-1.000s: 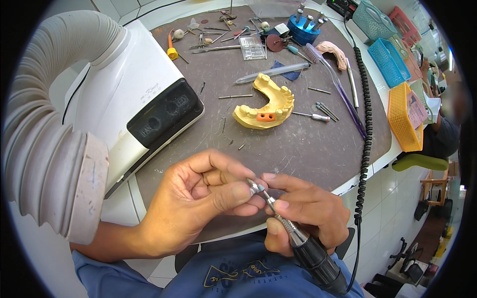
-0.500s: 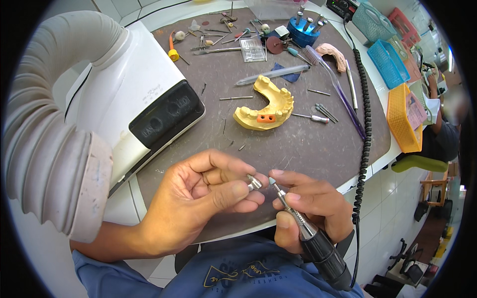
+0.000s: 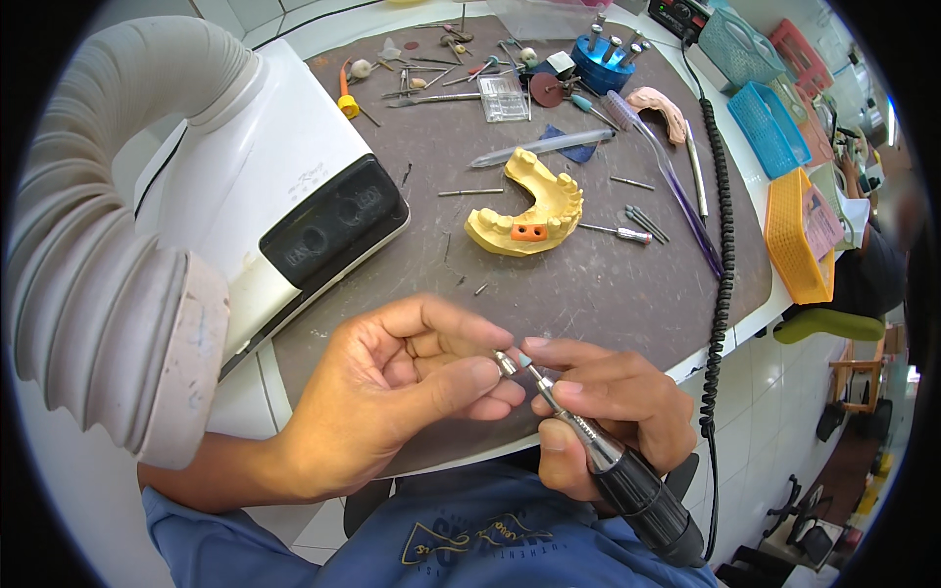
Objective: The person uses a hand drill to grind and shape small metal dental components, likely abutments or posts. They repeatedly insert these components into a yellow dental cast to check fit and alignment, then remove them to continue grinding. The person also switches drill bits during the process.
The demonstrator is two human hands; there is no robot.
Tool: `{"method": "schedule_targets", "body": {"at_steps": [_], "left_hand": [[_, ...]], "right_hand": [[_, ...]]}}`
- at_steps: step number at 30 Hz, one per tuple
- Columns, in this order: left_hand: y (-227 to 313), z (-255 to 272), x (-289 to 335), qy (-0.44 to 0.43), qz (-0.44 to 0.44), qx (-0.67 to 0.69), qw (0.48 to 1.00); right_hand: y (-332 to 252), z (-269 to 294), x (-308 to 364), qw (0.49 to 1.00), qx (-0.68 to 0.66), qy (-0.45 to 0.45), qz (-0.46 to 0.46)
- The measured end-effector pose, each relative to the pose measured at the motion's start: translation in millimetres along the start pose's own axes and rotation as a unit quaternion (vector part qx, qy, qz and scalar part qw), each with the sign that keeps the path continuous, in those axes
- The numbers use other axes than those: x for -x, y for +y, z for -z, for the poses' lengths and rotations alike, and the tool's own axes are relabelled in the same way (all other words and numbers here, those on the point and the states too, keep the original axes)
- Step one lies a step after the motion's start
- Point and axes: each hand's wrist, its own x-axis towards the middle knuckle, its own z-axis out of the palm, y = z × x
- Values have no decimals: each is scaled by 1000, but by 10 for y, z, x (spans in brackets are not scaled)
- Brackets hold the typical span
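Note:
My left hand (image 3: 407,387) pinches a small silver metal piece (image 3: 506,364) between thumb and fingertips, low over the near edge of the dark work mat (image 3: 608,284). My right hand (image 3: 613,412) grips a black and silver rotary handpiece (image 3: 627,480) like a pen. Its pale tip (image 3: 526,363) touches the small piece. A yellow dental jaw model (image 3: 534,208) with an orange block lies on the mat beyond the hands.
A white suction unit (image 3: 265,176) with a wide ribbed hose (image 3: 88,255) fills the left. Burs, picks and a blue bur stand (image 3: 601,64) lie at the mat's back. A coiled black cord (image 3: 720,245) runs down the right. Orange and blue baskets (image 3: 799,235) stand at right.
The handpiece tip lifted slightly off the small piece half a second ago and is back against it now. My hands have stayed in the same spot.

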Motion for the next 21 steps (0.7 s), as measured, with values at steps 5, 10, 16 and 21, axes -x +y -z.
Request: {"method": "schedule_targets", "body": {"at_steps": [5, 10, 16, 21], "left_hand": [[-18, -18, -6, 5, -11, -7, 1000], [-29, -4, -2, 1, -18, -8, 1000], [37, -8, -2, -3, -1, -6, 1000], [16, 39, -12, -23, -5, 19, 1000]], "right_hand": [[0, 7, -4, 1000, -3, -8, 4], [4, 46, -8, 998, -61, -26, 2], [23, 23, 27, 994, -105, 39, -10], [7, 43, 41, 997, -63, 47, -28]]}}
